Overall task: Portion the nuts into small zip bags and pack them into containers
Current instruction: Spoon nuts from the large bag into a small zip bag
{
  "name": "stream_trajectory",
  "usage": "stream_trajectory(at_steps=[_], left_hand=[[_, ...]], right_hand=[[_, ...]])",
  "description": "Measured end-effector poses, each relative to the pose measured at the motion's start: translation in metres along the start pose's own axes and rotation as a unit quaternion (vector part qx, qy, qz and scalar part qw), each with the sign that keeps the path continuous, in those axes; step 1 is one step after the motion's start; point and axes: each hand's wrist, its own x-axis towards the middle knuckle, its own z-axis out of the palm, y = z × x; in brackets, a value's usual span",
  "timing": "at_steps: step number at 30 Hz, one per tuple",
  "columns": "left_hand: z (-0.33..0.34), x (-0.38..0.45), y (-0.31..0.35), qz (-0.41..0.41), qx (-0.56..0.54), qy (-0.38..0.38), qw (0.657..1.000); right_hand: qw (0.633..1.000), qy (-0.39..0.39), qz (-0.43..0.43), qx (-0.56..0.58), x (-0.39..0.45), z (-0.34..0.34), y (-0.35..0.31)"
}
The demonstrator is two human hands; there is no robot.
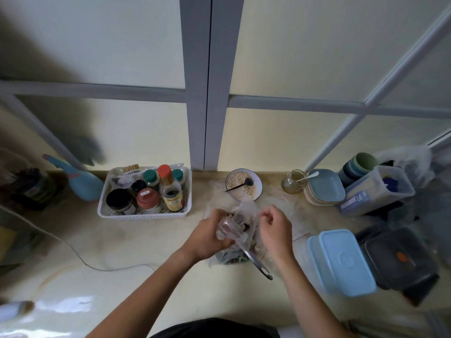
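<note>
**Holding a thin bag open over the counter**

Our left hand (210,234) grips a small clear bag (231,228) with curled fingers; our right hand (274,226) pinches its other edge, so both are grasping plastic. The bag hangs just above the counter (146,240), over a bigger bag with a metal spoon (256,263) in it. We judge the film soft, light and slippery, so we should hold it near the zip rim. Behind stands a bowl (244,184) of nuts; at the right waits a blue box (341,262).
</note>
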Motion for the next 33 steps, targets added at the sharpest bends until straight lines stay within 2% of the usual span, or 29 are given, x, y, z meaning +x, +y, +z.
stream_trajectory(at_steps=[1, 2, 5, 8, 10, 15, 19, 22, 24, 28, 30, 33], left_hand=[[0.005, 0.001, -0.002, -0.012, 0.004, 0.002, 1.0], [0.01, 0.002, -0.003, -0.027, 0.008, 0.007, 1.0], [0.019, 0.003, -0.008, -0.068, 0.033, 0.008, 0.997], [0.023, 0.001, -0.012, -0.091, 0.053, -0.012, 0.994], [0.024, 0.0, -0.013, -0.096, 0.069, -0.013, 0.993], [0.027, -0.006, -0.019, -0.098, 0.046, -0.01, 0.994], [0.028, -0.008, -0.021, -0.113, 0.032, 0.001, 0.993], [0.028, -0.006, -0.018, -0.116, 0.025, -0.005, 0.993], [0.027, -0.005, -0.016, -0.118, 0.027, -0.008, 0.993], [0.027, -0.002, -0.012, -0.122, 0.041, -0.034, 0.991], [0.028, -0.002, -0.009, -0.117, 0.048, -0.051, 0.991], [0.029, -0.004, -0.007, -0.104, 0.045, -0.078, 0.991]], right_hand=[[0.997, -0.024, 0.045, -0.057, 0.002, 0.01, 0.021], [0.987, -0.079, 0.081, -0.117, 0.002, 0.021, 0.041], [0.935, -0.206, 0.134, -0.256, -0.016, 0.049, 0.084], [0.903, -0.221, 0.125, -0.347, -0.033, 0.061, 0.105], [0.899, -0.222, 0.121, -0.357, -0.037, 0.062, 0.108], [0.938, -0.252, 0.137, -0.197, -0.022, 0.038, 0.085], [0.972, -0.193, 0.131, -0.02, -0.01, -0.002, 0.048], [0.966, -0.157, 0.142, 0.146, -0.006, -0.018, 0.021], [0.961, -0.122, 0.114, 0.221, -0.005, -0.014, 0.007], [0.98, -0.061, 0.028, 0.19, -0.002, 0.022, -0.003], [0.992, -0.069, -0.001, 0.11, 0.003, 0.046, -0.003], [0.992, -0.123, -0.017, 0.022, 0.01, 0.077, -0.001]])
